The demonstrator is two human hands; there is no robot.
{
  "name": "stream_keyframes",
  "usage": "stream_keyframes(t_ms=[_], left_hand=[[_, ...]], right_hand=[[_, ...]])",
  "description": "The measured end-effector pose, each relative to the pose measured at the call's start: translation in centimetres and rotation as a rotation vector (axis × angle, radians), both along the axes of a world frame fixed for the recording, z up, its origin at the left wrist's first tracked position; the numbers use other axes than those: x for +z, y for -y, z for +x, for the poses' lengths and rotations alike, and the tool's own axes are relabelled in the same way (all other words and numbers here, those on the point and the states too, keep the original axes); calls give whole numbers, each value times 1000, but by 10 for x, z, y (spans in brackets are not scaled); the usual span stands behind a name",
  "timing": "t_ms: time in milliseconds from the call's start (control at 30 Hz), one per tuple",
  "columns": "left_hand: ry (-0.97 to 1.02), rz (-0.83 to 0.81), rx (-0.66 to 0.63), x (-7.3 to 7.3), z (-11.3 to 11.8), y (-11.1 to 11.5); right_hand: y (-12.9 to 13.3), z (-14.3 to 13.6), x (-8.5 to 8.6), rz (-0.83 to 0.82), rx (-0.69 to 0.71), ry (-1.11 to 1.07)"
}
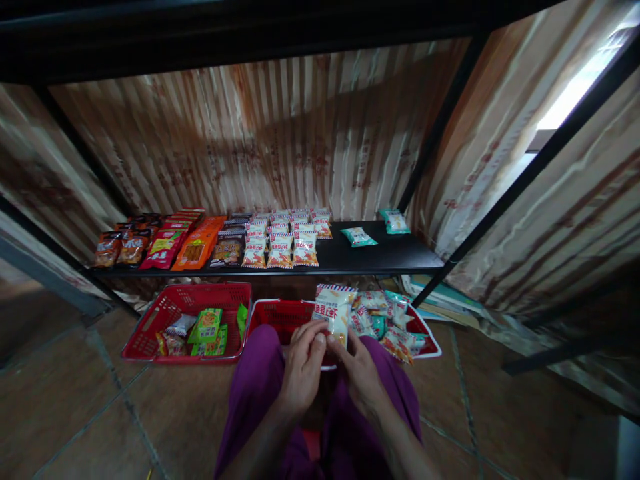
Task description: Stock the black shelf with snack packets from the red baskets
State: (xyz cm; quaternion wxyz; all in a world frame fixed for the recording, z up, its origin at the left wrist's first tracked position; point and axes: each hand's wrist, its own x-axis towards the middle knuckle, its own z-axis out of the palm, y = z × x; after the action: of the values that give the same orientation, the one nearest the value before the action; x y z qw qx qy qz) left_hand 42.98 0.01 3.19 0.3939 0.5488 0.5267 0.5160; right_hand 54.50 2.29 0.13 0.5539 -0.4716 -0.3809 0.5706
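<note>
A white and orange snack bag point(336, 308) is held upright over the right basket, between my two hands. My left hand point(305, 360) has its fingers closed at the bag's lower left edge. My right hand point(357, 370) grips the lower right part of the same bag. Similar white and orange bags point(281, 251) stand in rows on the black shelf point(327, 255). Two teal and white bags, one lying point(359, 237) and one near the back right corner point(395, 221), rest on the shelf. More mixed bags point(373, 303) fill the right side of the red basket point(434, 343).
Brown, red and orange snack packs point(200, 243) line the shelf's left part. Another red basket point(150, 327) on the floor holds green packets point(206, 327). Black shelf posts point(453, 113) rise at both sides, with a pleated curtain point(300, 133) behind. Papers point(450, 307) lie under the shelf's right end.
</note>
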Motion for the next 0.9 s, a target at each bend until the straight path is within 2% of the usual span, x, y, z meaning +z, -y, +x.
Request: stream_keyframes(t_ms=[133, 233, 300, 467, 567, 700, 900], left_hand=[[41, 30, 21, -8, 2, -12], [31, -15, 95, -18, 5, -23], [27, -68, 96, -25, 8, -30], [135, -160, 16, -43, 23, -46], [212, -201, 6, -55, 36, -63], [197, -177, 17, -63, 53, -100], [-8, -31, 97, -47, 79, -173]], right_hand=[[-5, 4, 8, -125, -46, -242], [-10, 10, 15, -189, -53, -314], [-14, 15, 15, -199, -49, -335], [-28, 29, 1, -218, -97, -362], [-45, 40, -10, -235, -111, -347], [-84, 59, -20, -183, -116, -261], [-179, 85, -21, 19, -127, -41]])
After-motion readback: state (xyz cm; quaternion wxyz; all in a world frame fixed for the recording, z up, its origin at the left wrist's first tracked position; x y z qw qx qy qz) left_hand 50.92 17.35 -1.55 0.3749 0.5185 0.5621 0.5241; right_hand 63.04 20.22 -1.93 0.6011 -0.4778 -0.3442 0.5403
